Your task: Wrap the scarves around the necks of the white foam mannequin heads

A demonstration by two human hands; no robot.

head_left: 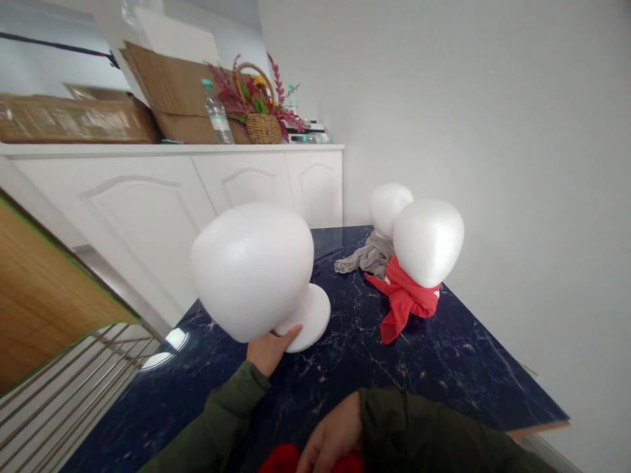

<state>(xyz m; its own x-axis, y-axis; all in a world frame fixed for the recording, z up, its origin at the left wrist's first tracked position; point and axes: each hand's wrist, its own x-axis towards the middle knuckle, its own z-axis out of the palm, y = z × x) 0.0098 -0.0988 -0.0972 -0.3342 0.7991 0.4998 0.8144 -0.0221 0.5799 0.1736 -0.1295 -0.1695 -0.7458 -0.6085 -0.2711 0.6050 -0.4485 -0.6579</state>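
Note:
A white foam mannequin head (254, 263) with a round base (315, 322) is in front of me, left of the middle. My left hand (271, 351) grips it low down, the thumb lying over the base and the other fingers hidden beneath the head. Whether the base rests flat on the table is hard to tell. At the bottom edge, my right hand (332, 433) is closed on a red cloth (280, 458), most of which falls outside the picture.
On the dark blue marbled table (355, 368), a second foam head (428, 240) wears a red scarf (409, 295). Behind it, another foam head (388, 205) has a grey scarf (369, 256). White cabinets (148, 210) and a wire rack (73, 401) stand leftward; a wall rises at right.

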